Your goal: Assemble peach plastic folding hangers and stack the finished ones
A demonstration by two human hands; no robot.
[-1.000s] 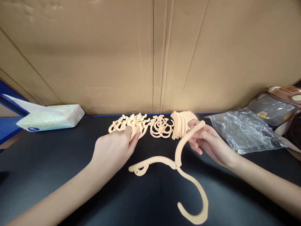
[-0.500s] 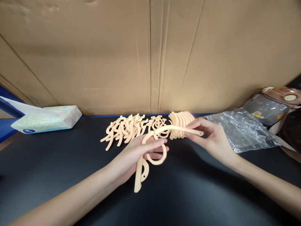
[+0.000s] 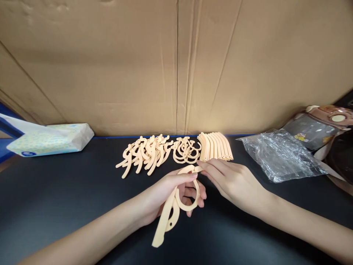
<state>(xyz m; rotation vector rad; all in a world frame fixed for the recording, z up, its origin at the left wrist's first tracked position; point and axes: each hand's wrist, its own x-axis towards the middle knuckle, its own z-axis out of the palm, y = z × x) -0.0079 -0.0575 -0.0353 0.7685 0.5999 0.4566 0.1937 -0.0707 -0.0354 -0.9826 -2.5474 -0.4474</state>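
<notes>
My left hand (image 3: 162, 193) is closed around a beige plastic folding hanger arm (image 3: 162, 228), which slants down toward me. A round hanger hook (image 3: 186, 208) curls below my left thumb, in front of the fingers. At the top joint, the fingers of my right hand (image 3: 238, 180) pinch a second hanger arm (image 3: 198, 169); most of it is hidden behind that hand. The two arms meet between my hands, but whether they are locked together I cannot tell.
Behind my hands lie a heap of curved hanger parts (image 3: 150, 152), a cluster of hooks (image 3: 184, 150) and a neat row of hanger arms (image 3: 216, 146). A tissue pack (image 3: 55, 138) is at left; a clear plastic bag (image 3: 284, 154) and a bottle (image 3: 311, 127) are at right. Cardboard (image 3: 110, 73) stands behind.
My right hand has moved left and down along the second arm to the joint, and its fingers now cover most of that arm. Both hands with the hanger sit slightly lower.
</notes>
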